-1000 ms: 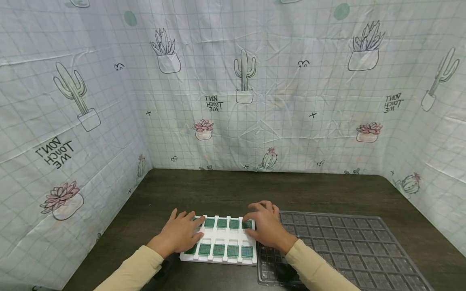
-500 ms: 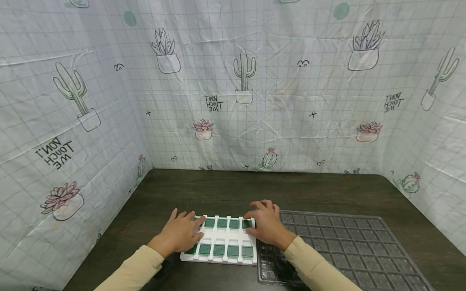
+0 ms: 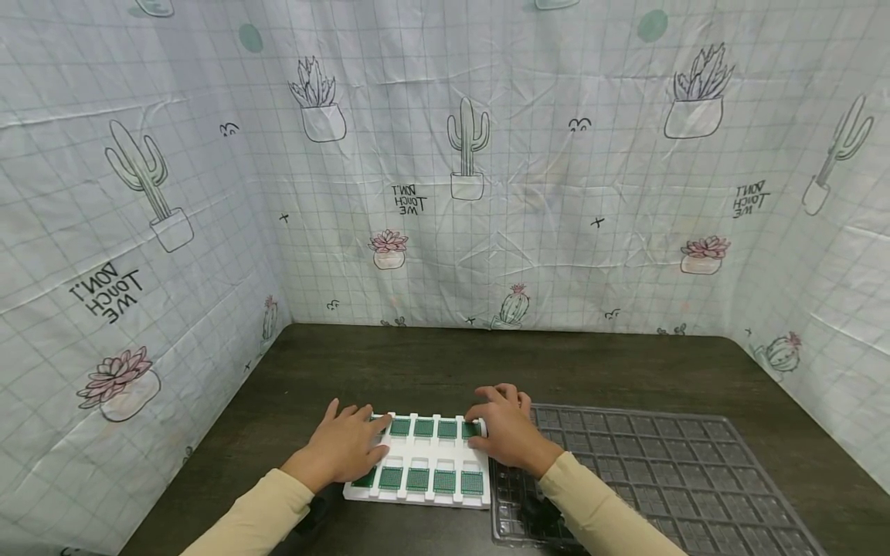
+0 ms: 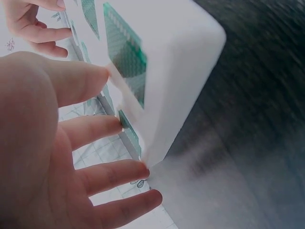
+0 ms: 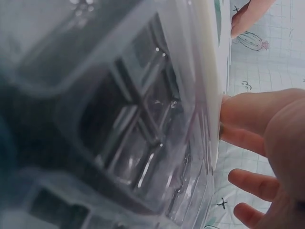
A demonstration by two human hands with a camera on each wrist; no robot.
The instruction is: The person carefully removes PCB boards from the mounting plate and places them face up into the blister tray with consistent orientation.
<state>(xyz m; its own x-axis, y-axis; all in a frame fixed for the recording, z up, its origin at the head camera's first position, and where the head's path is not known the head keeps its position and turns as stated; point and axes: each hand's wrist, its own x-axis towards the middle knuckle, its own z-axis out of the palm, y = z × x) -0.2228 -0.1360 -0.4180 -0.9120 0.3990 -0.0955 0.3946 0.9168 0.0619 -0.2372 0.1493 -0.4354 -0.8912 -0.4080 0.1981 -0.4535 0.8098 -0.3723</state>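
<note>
A white tray (image 3: 433,447) holds two rows of square green chips (image 3: 418,479), each dotted with a fine grid. At its left end lies my left hand (image 3: 342,445), fingers spread and fairly straight; in the left wrist view the thumb and index fingertips touch the tray's top, right by the chips. My right hand (image 3: 513,429) bends over the back right corner. Its thumb and index finger pinch the corner chip (image 3: 472,429) from front and back, while the other fingers curl above. Part of the left end's chips is covered by my left hand.
A clear plastic tray (image 3: 653,455) with many small square pockets lies right against the white tray's right side, partly under my right forearm. The dark wooden table (image 3: 417,363) is enclosed by a printed cloth (image 3: 542,232) at the back and sides.
Nearly still. The right hand shifts only slightly at the corner chip; the left hand stays where it was.
</note>
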